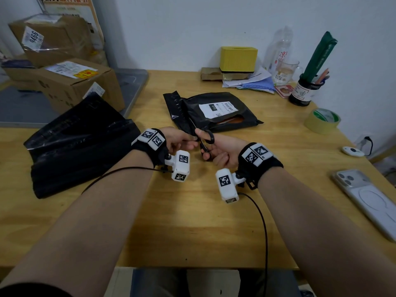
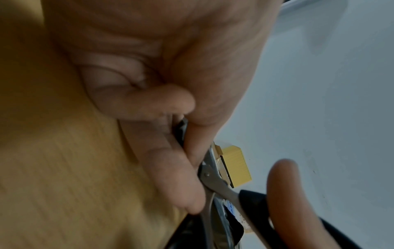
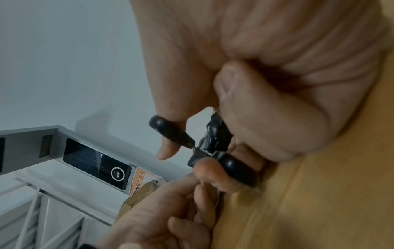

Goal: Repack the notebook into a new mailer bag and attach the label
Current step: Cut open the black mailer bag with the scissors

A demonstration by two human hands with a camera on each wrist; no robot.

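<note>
On the left of the worktop point(image 1: 192, 221) lies a stack of new black bags point(image 1: 81, 144), untouched. Behind it, one cardboard box point(image 1: 49, 37) carries a sticker reading "9466".

The left hand point(image 1: 180, 139) pinches the scissors point(image 1: 203, 139) near the pivot. The right hand point(image 1: 220, 151) has its thumb and fingers through the handle loops, so both hands grip the tool.

The blades point at the old bag point(image 1: 214, 112), already open along one edge, with something brown, probably the notebook point(image 1: 232, 120), showing inside. Cutting deeper could nick it, and the left fingertips sit close to the blades.

The white label point(image 1: 218, 109) reads "010"; its smaller print is illegible. A careless cut could also slice it.
</note>
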